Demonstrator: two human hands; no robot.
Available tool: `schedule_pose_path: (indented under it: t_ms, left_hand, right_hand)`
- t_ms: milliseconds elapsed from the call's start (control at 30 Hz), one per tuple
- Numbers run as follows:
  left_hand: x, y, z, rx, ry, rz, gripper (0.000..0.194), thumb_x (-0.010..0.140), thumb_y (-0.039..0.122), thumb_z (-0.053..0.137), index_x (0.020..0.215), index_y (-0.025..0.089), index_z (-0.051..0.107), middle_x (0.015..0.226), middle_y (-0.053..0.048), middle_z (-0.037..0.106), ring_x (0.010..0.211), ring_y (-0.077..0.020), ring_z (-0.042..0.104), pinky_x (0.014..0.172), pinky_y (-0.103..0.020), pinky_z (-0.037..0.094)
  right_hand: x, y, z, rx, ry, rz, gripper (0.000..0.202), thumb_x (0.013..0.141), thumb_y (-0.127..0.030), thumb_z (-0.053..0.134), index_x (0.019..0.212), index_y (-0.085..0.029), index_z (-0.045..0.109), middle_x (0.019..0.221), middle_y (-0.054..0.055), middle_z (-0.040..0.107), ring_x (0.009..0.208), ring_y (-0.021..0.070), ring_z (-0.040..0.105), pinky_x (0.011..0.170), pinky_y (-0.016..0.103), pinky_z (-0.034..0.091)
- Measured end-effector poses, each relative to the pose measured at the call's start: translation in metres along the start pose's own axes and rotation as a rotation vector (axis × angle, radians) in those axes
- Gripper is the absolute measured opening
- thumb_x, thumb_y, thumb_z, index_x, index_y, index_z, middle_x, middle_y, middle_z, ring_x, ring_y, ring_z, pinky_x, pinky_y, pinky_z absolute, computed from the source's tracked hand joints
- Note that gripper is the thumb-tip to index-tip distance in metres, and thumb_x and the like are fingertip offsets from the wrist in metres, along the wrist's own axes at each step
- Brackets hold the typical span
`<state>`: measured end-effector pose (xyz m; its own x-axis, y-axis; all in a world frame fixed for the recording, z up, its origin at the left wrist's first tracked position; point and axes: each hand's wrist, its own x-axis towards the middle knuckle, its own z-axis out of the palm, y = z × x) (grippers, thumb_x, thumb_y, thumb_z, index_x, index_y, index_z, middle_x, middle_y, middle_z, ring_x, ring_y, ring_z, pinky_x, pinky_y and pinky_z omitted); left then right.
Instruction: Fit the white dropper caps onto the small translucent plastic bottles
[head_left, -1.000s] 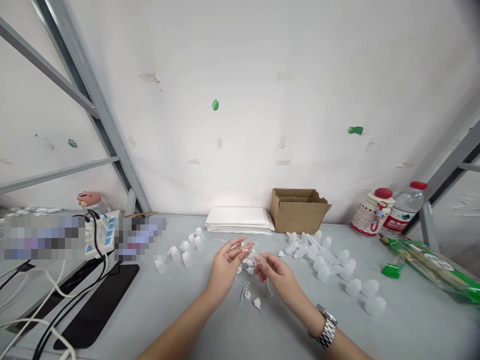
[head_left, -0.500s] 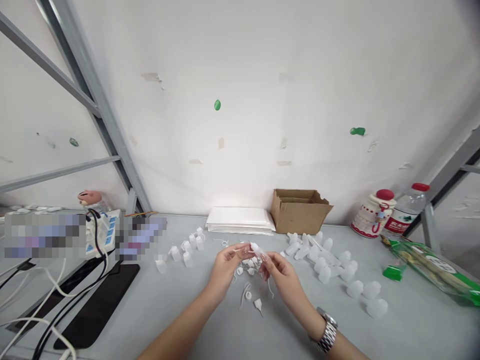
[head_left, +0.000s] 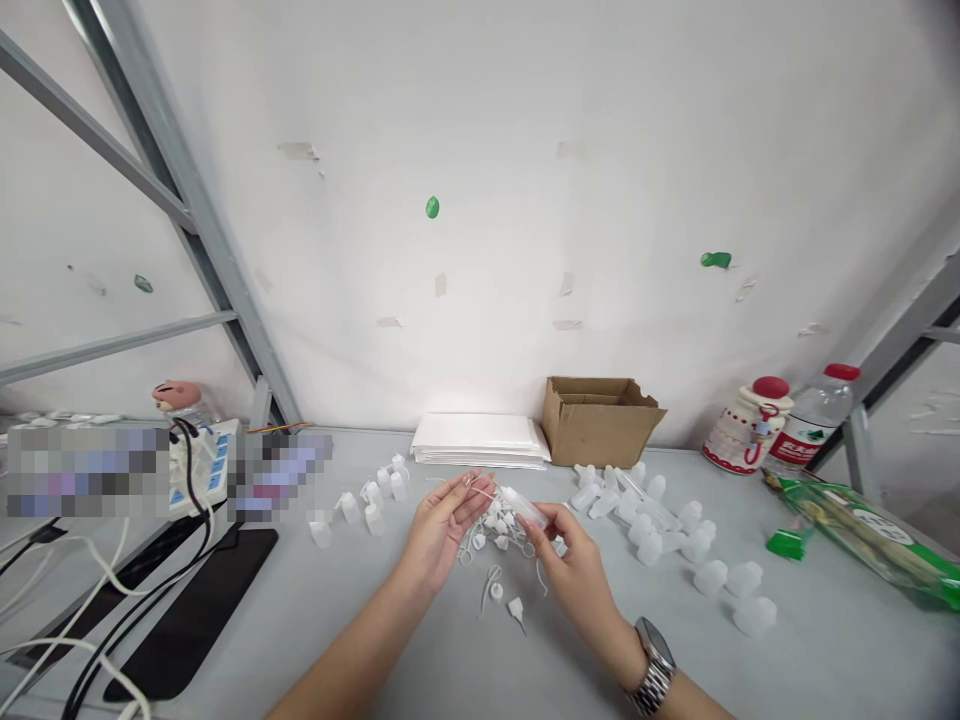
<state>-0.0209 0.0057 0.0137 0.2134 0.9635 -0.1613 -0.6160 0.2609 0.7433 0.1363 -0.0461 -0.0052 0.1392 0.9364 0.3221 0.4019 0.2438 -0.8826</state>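
Note:
My left hand [head_left: 439, 525] and my right hand [head_left: 571, 562] are raised just above the grey table [head_left: 375, 640], close together. The right hand grips a small clear plastic tube [head_left: 523, 507], pointed up and to the left. The left hand pinches a thin white plastic piece [head_left: 482, 491] near the tube's end. Below the hands lies a heap of small white caps with thin tails [head_left: 499, 540]. A metal watch [head_left: 651, 668] is on my right wrist.
Translucent small bottles [head_left: 660, 530] lie scattered to the right, finished white ones [head_left: 371, 500] to the left. At the back are a stack of white sheets [head_left: 480, 440] and a cardboard box [head_left: 596, 418]. A power strip with cables [head_left: 199, 460] is left; bottles [head_left: 810, 420] and a green packet [head_left: 862, 530] are right.
The hands have drawn slightly apart. The right hand has shifted a little right with the tube, and the left hand now holds the thin piece beside the tube's end.

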Motion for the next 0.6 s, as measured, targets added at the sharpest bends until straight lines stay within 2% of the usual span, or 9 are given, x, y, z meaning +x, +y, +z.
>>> schedule_pose_path:
  t_ms: [233, 367, 500, 600]
  left_hand:
    - [0.000, 0.002, 0.002, -0.021, 0.001, -0.097, 0.008, 0.077, 0.015, 0.058, 0.078, 0.009, 0.064, 0.092, -0.013, 0.068, 0.087, -0.0181, 0.064, 0.081, -0.024, 0.050]
    - [0.000, 0.001, 0.001, -0.038, -0.020, -0.128, 0.010, 0.077, 0.018, 0.059, 0.074, 0.010, 0.065, 0.094, -0.012, 0.068, 0.086, -0.0175, 0.064, 0.075, -0.022, 0.051]
    - [-0.001, 0.001, -0.001, -0.009, -0.079, -0.111, 0.012, 0.073, 0.022, 0.065, 0.074, 0.009, 0.066, 0.093, -0.012, 0.068, 0.086, -0.0177, 0.064, 0.079, -0.023, 0.049]
    - [-0.003, 0.001, 0.000, 0.058, -0.144, -0.081, 0.021, 0.070, 0.027, 0.068, 0.077, 0.008, 0.067, 0.092, -0.013, 0.068, 0.089, -0.0192, 0.063, 0.084, -0.024, 0.046]
  right_hand:
    - [-0.007, 0.001, 0.001, -0.119, 0.006, -0.215, 0.020, 0.085, -0.037, 0.050, 0.089, -0.020, 0.059, 0.072, 0.003, 0.060, 0.066, 0.0172, 0.052, 0.062, 0.028, 0.041]
    - [-0.009, 0.001, 0.001, -0.149, 0.034, -0.294, 0.016, 0.085, -0.033, 0.051, 0.090, -0.020, 0.059, 0.071, 0.002, 0.060, 0.064, 0.0160, 0.052, 0.061, 0.028, 0.042]
    - [-0.010, 0.002, 0.000, -0.148, 0.047, -0.330, 0.014, 0.085, -0.030, 0.052, 0.093, -0.020, 0.058, 0.071, 0.002, 0.059, 0.064, 0.0160, 0.051, 0.061, 0.028, 0.042]
    - [-0.011, 0.002, 0.000, -0.159, 0.026, -0.345, 0.013, 0.085, -0.028, 0.052, 0.094, -0.021, 0.058, 0.071, 0.001, 0.059, 0.065, 0.0160, 0.050, 0.062, 0.029, 0.041]
